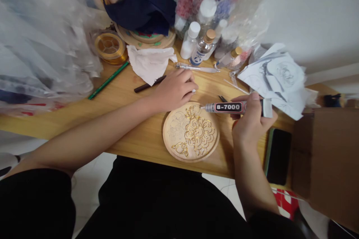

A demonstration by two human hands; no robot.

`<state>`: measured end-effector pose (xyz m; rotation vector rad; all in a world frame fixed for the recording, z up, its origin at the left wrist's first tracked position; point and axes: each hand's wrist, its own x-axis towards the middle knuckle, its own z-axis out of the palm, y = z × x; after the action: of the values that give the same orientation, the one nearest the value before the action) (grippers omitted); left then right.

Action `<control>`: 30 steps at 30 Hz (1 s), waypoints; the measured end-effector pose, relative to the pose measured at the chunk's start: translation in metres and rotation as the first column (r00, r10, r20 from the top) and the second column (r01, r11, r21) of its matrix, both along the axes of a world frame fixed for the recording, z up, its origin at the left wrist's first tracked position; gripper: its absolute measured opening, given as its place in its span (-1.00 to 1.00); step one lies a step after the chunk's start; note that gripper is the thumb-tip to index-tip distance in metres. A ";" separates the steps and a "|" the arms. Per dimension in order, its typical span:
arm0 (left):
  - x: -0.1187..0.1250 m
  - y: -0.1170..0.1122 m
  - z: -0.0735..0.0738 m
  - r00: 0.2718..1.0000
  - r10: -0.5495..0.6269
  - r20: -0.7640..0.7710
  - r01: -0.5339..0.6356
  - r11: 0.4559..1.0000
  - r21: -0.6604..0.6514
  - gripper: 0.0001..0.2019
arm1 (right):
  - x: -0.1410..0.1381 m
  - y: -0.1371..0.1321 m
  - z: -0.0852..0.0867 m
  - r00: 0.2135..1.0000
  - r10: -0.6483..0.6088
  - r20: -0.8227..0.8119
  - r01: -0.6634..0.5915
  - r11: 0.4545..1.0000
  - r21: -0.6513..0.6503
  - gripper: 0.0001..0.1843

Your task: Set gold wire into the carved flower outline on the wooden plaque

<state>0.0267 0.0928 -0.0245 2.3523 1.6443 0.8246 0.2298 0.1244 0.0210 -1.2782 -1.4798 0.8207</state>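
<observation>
A round wooden plate (pixel 174 150) lies near the table's front edge. Gold wire (pixel 199 132) forms a flower and leaves on its right part, and pencil lines mark the left. My right hand (pixel 251 119) is closed around a B-7000 glue tube (pixel 228 107), held level with its nozzle tip over the plate's upper right edge. Just beyond the plate's upper left rim rests my left hand (pixel 178 89), fingers curled. Something small and white shows at its fingertips, too small to name. Dark tweezers (pixel 222 98), partly hidden, lie behind the tube.
A wire spool (pixel 110 47), green pencil (pixel 109 80), white cloth (pixel 150 61) and white pen (pixel 197 68) lie beyond my hands. Small bottles (pixel 202 47) stand at the back. Sketch papers (pixel 277 78), a phone (pixel 278 156) and a cardboard box (pixel 333 160) are on the right.
</observation>
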 end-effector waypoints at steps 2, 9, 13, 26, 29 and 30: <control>0.000 0.000 0.000 1.000 0.002 -0.003 -0.002 1.000 0.005 -0.83 | 0.000 0.000 0.000 1.000 -0.006 0.006 0.006 1.000 -0.008 -0.57; 0.001 0.000 0.000 1.000 0.005 0.011 -0.005 1.000 0.010 -0.83 | 0.001 -0.002 0.002 0.999 0.026 0.036 -0.026 0.999 -0.021 -0.55; 0.000 -0.001 0.001 1.000 0.004 0.014 -0.004 1.000 0.006 -0.82 | 0.001 -0.001 -0.001 0.999 0.039 0.025 -0.040 0.999 0.006 -0.56; 0.000 0.000 -0.001 1.000 0.008 0.009 -0.008 1.000 0.004 -0.83 | -0.002 -0.001 -0.004 1.000 0.013 -0.020 -0.011 0.997 0.072 -0.55; 0.000 0.000 -0.001 1.000 0.008 -0.001 -0.008 1.000 0.011 -0.83 | -0.002 -0.001 -0.004 0.999 0.033 0.006 -0.033 0.996 0.086 -0.55; 0.000 0.000 -0.001 1.000 0.008 -0.004 -0.008 1.000 0.010 -0.83 | -0.002 -0.001 -0.005 0.999 0.042 0.014 -0.044 0.995 0.089 -0.55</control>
<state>0.0271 0.0929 -0.0250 2.3568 1.6558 0.8326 0.2275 0.1232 0.0164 -1.1900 -1.5412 0.7671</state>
